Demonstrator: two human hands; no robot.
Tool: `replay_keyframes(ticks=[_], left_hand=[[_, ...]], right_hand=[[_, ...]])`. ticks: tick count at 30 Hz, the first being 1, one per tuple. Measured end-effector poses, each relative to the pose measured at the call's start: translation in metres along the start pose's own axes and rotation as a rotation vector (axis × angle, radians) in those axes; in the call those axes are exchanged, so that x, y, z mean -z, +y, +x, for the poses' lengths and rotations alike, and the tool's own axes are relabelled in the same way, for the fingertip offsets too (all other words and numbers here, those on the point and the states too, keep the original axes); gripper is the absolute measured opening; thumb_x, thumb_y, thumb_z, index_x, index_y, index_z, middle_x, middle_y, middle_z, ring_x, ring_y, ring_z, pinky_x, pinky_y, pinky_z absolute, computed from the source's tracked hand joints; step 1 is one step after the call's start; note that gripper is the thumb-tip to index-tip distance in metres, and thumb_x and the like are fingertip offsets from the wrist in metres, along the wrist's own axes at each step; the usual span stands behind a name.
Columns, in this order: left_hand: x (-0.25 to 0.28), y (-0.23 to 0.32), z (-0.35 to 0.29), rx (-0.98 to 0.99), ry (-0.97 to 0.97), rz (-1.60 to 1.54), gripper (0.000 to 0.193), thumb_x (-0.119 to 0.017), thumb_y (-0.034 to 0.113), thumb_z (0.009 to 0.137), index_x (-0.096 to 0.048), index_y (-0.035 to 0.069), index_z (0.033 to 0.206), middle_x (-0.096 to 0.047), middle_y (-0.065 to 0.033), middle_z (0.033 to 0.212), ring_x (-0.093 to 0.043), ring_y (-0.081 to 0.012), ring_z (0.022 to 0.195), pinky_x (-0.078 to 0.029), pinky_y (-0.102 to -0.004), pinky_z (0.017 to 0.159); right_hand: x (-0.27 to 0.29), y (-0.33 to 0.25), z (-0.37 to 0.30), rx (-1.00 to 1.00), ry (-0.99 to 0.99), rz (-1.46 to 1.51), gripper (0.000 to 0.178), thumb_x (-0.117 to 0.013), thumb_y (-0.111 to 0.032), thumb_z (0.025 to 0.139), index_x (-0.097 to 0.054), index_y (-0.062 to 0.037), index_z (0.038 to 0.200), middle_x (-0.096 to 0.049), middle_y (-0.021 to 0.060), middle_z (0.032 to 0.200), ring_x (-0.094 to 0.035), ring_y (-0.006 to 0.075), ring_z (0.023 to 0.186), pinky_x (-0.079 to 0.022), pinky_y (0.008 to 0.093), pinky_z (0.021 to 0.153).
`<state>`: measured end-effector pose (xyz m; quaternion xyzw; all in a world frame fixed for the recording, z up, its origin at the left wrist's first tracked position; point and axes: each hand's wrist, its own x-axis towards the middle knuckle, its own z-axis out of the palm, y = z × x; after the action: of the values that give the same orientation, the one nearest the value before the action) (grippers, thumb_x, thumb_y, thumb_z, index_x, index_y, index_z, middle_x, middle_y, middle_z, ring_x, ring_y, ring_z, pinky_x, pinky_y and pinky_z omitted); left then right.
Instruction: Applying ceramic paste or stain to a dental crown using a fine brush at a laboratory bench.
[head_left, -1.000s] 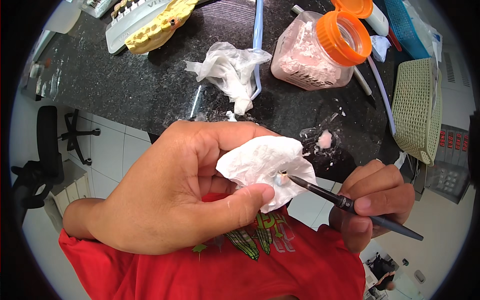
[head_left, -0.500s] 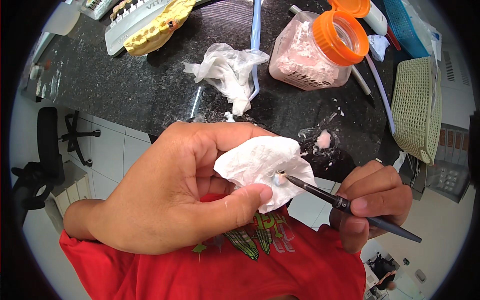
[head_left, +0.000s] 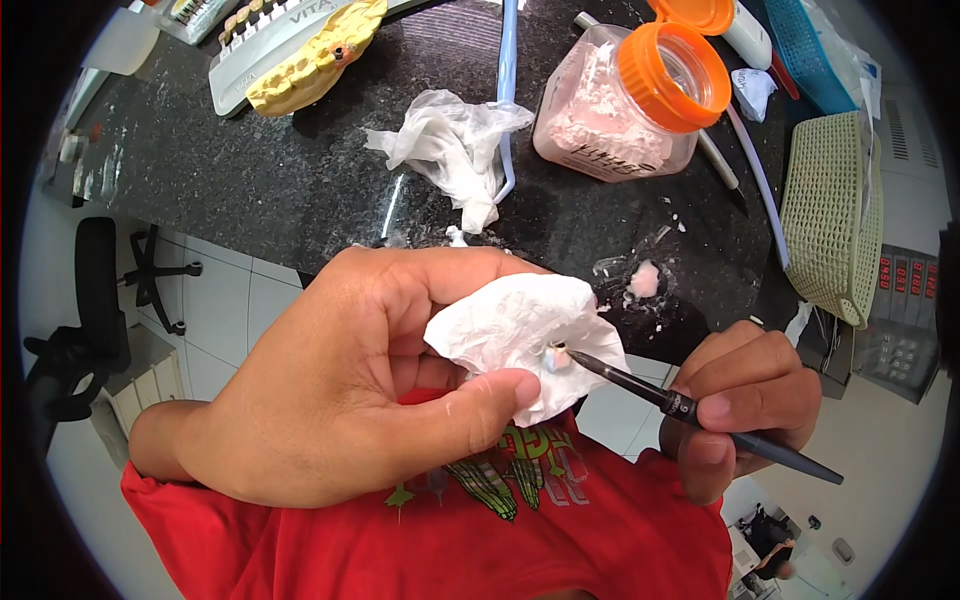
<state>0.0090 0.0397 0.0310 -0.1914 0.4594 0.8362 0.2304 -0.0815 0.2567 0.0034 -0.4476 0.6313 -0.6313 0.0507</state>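
The right hand point(head_left: 752, 400) holds a tapered brush point(head_left: 635, 384), its long axis pointing to ten o'clock, and the left hand point(head_left: 350, 390) pinches crinkled tissue point(head_left: 505, 318).

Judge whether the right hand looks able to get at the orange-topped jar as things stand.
Probably not: the right hand is taken up holding the brush. Otherwise the way looks free, with nothing tall seen between it and the orange-topped jar.

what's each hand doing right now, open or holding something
Left hand: closed, holding the crumpled white tissue.
Right hand: closed, holding the slim dark brush, tip at the small pale piece on the tissue.
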Motion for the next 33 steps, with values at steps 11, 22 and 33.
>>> replay_keyframes(ticks=[11, 22, 33], left_hand=[[0.0026, -0.0027, 0.0001, -0.021, -0.014, 0.024, 0.043, -0.06, 0.0, 0.081, -0.051, -0.011, 0.121, -0.062, -0.0203, 0.115, -0.059, -0.0221, 0.109, -0.044, -0.0339, 0.098], [0.0003, 0.0, -0.0004, 0.015, 0.005, 0.007, 0.042, -0.061, 0.0, 0.081, -0.051, -0.01, 0.121, -0.062, -0.0205, 0.114, -0.06, -0.0217, 0.109, -0.045, -0.0339, 0.098], [0.0008, -0.001, -0.0004, -0.009, -0.001, -0.009, 0.042, -0.061, 0.001, 0.081, -0.051, -0.01, 0.12, -0.062, -0.0198, 0.114, -0.06, -0.0214, 0.108, -0.045, -0.0331, 0.097]], right_hand=[[0.0011, 0.0004, 0.0005, 0.009, -0.015, 0.004, 0.021, -0.071, -0.001, 0.067, -0.061, -0.0009, 0.086, -0.06, 0.0093, 0.071, -0.06, 0.0157, 0.053, -0.05, 0.0231, 0.049], [0.0015, -0.0009, 0.0004, -0.005, -0.018, 0.0, 0.021, -0.07, -0.001, 0.067, -0.061, -0.0011, 0.087, -0.06, 0.0092, 0.072, -0.06, 0.016, 0.053, -0.05, 0.0235, 0.05], [0.0038, -0.0019, 0.0017, -0.006, -0.053, 0.01, 0.025, -0.071, 0.001, 0.066, -0.061, -0.0017, 0.089, -0.06, 0.009, 0.075, -0.06, 0.016, 0.055, -0.05, 0.0229, 0.049]])
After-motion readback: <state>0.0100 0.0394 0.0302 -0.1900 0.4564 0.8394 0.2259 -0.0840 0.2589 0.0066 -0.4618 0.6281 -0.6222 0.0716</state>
